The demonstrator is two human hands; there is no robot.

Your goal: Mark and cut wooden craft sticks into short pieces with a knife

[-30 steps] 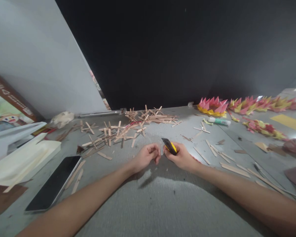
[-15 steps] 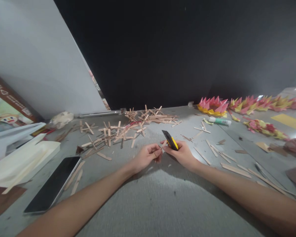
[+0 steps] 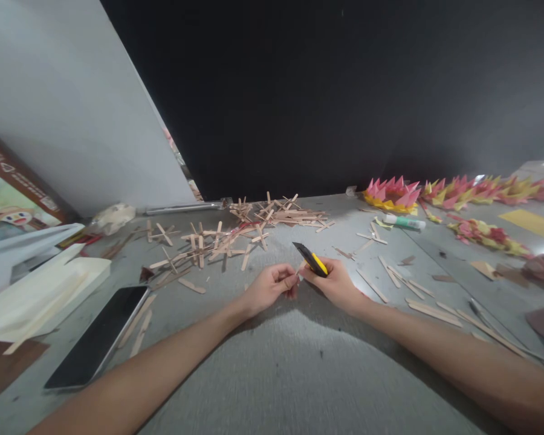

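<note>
My left hand is closed, its thumb and fingers pinching a small wooden craft stick. Close beside it, my right hand is wrapped round a yellow and black utility knife, whose dark end points up and to the left. The stick lies between the fingertips of both hands and is mostly hidden by them. Beyond the hands is a loose pile of craft sticks, several of them joined into crosses.
At left lie a phone and a white tray. Pink and yellow folded-paper crowns stand at the back right, near a glue stick. Loose sticks are scattered at right. A black panel rises behind the table.
The knife has tipped further left in my right hand. The stick in the fingers has turned, and less of it shows. My left hand has barely moved.
</note>
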